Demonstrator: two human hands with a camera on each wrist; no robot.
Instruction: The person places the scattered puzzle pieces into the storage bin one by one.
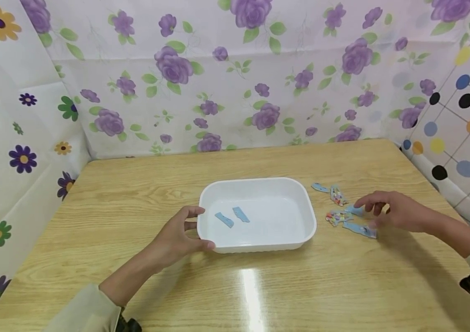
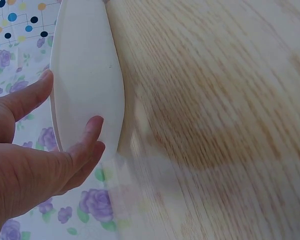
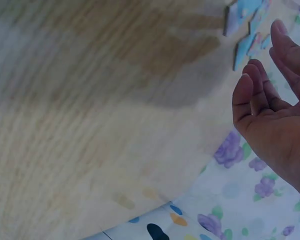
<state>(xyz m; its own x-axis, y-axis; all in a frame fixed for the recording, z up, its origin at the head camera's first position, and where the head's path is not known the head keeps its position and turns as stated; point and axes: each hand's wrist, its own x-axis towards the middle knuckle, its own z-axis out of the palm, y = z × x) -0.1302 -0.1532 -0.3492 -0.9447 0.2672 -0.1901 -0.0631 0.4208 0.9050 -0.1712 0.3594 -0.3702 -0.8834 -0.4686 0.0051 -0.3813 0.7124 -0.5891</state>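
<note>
A white plastic tray [image 1: 259,240] stands on the table, with two light-blue irregular puzzle pieces [image 1: 240,214] lying flat inside its left half. At the tray's left end, my left hand [image 1: 176,237] holds the rim, thumb at the front corner and fingers along the outer wall. In the left wrist view that hand [image 2: 45,150] meets the tray's outer side [image 2: 87,70]. My right hand [image 1: 392,212] hovers with bent fingers by several blue and multicoloured pieces [image 1: 359,229] right of the tray. The right wrist view shows the fingers [image 3: 257,95] apart from the nearby pieces [image 3: 242,50].
The wood-grain table [image 1: 135,198] reaches back to a purple-flowered cloth [image 1: 218,92]. Patterned cloths with flowers [image 1: 23,159] and coloured dots [image 1: 466,168] hang at the left and right sides. Among the loose pieces, a small blue one [image 1: 320,187] lies near the tray's back right corner.
</note>
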